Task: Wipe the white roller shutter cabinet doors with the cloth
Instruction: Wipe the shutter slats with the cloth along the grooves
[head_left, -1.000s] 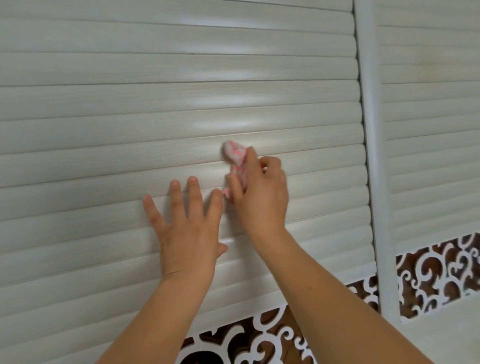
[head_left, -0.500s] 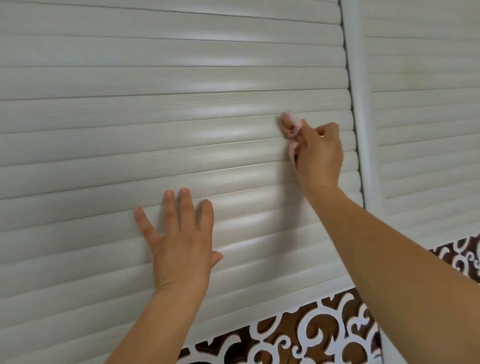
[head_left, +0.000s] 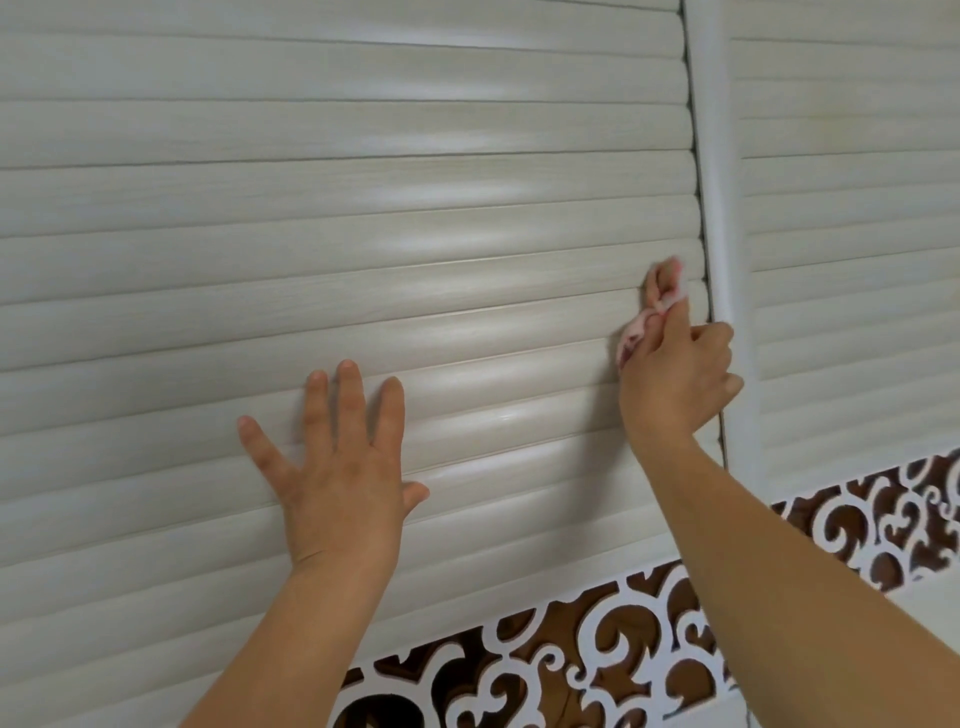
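Head view: your right hand (head_left: 678, 379) grips the pink-and-white cloth (head_left: 655, 312), bunched between curled fingers and thumb, and presses it against the left roller shutter door (head_left: 363, 234) at that door's right edge, just beside the vertical white post (head_left: 719, 208). Your left hand (head_left: 340, 467) lies flat on the same door's lower slats, fingers straight and spread, holding nothing, well apart from the cloth. The right roller shutter door (head_left: 852, 208) stands beyond the post, untouched by either hand. Below both doors runs a white scrollwork panel (head_left: 597, 660) over a brown backing.
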